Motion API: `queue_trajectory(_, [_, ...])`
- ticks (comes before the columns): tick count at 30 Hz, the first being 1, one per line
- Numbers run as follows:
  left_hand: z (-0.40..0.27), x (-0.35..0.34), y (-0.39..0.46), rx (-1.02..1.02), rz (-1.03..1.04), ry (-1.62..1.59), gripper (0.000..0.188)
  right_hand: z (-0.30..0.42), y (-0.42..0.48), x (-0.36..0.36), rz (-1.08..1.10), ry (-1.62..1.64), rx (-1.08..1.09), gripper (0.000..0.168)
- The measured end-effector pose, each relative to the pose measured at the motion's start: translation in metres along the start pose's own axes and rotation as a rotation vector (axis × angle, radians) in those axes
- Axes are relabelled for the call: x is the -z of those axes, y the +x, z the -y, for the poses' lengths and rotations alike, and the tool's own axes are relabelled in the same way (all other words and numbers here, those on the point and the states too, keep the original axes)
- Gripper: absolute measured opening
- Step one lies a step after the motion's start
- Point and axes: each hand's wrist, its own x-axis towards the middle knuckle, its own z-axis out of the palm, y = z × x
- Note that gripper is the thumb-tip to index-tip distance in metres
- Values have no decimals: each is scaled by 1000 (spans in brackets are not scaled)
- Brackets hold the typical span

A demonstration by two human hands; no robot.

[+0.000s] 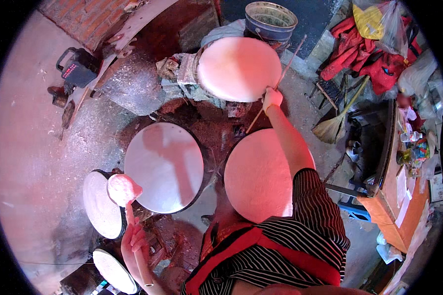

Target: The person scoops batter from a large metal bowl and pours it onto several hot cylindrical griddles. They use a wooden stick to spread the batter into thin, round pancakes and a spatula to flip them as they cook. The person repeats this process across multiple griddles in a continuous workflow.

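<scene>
My left hand (134, 238) is closed round the handle of a ladle (123, 190), whose round bowl seems to hold a pale substance. The ladle is above the gap between a white-topped round disc (101, 206) and a grey round plate (164, 167). My right hand (272, 99) grips a long thin stick (289, 64) at the lower right rim of a round surface covered in a pale layer (240, 68). Beneath my right forearm lies another large round surface (260, 177), pinkish in the red light. A further white disc (114, 271) is at the lower left.
A metal bucket (271, 22) stands behind the far round surface. On the right are a straw broom (332, 129), red cloth (376, 55) and a wooden table (387, 210) with bottles. A black box with a handle (79, 68) is at the upper left.
</scene>
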Motion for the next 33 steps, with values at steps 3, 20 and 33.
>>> queue_trajectory(3, [8,-6,-2,4,-29,67,28,-16,-9,-3,-91,57,58,11])
queue_trajectory(20, [13,78,251,-500,142,1832,24,-61,-373,118,559,-582,97,37])
queue_trajectory(33, [-102,83,183,-1381,129,1822,17,-152,-526,32,522,-608,149,47])
